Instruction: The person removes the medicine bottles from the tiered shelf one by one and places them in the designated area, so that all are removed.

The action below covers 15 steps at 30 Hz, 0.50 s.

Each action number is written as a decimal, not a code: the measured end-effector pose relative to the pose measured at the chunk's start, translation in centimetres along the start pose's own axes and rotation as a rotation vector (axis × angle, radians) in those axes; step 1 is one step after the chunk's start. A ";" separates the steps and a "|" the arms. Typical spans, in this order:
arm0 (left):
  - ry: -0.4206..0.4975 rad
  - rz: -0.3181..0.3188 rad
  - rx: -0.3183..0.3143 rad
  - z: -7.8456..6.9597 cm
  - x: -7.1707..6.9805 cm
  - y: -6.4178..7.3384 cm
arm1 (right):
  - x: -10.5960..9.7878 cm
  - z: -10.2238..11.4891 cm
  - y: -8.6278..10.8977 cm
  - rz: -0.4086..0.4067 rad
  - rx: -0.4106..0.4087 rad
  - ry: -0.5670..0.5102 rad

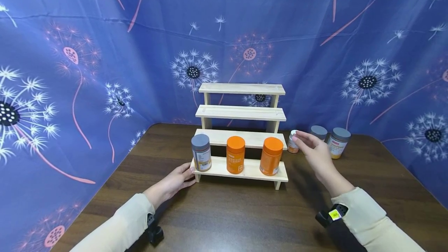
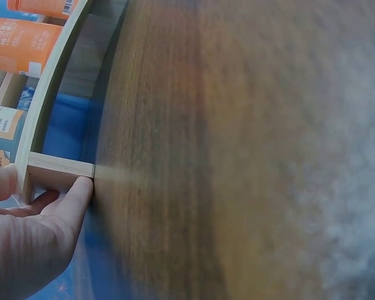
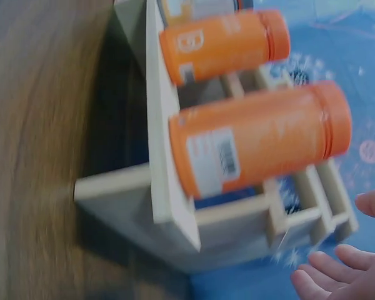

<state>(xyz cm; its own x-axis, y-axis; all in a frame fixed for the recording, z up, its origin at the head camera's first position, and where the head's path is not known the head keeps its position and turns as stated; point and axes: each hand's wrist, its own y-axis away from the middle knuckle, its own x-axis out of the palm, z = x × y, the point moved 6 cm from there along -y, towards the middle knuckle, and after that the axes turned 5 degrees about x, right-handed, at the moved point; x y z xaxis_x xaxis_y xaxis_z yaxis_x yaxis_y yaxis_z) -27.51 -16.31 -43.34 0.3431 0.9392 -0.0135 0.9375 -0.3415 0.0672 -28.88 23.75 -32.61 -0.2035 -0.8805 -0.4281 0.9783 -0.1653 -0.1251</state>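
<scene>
A four-tier wooden display rack [image 1: 241, 112] stands on the brown table. On its lowest tier are a grey-capped jar [image 1: 201, 154] and two orange jars [image 1: 235, 156], [image 1: 273, 158]. My left hand [image 1: 175, 182] holds the left end of the lowest tier; the left wrist view shows its fingertips against the rack's leg [image 2: 59, 165]. Beyond the rack's right side, my right hand [image 1: 316, 156] hovers with thumb and fingers apart. A small white-capped bottle [image 1: 293, 147] stands near those fingertips. Nothing shows in the right hand [image 3: 347, 275] in the right wrist view.
Two more grey-capped jars [image 1: 338, 143], [image 1: 318, 130] stand at the back right, one partly hidden by my right hand. Blue dandelion-print cloth [image 1: 224, 18] hangs behind and beside the table. The dark brown table [image 1: 227, 217] extends in front of the rack.
</scene>
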 end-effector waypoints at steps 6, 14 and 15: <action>-0.003 0.010 -0.001 -0.1 -0.1 -0.1 | 1.3 1.8 1.8 0.064 -0.055 -0.128; -0.013 0.009 -0.008 0.2 -0.1 -0.1 | 3.6 3.0 3.3 0.159 -0.066 -0.141; -0.009 0.009 -0.007 0.2 -0.1 -0.1 | 3.8 3.1 3.4 0.161 -0.069 -0.131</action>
<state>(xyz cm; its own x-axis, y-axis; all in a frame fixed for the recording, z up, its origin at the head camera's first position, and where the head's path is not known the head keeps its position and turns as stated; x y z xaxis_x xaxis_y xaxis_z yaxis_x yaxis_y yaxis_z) -27.67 -16.40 -43.59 0.3517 0.9359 -0.0214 0.9340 -0.3493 0.0744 -26.23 18.45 -31.86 -0.0340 -0.9441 -0.3278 0.9918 0.0085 -0.1273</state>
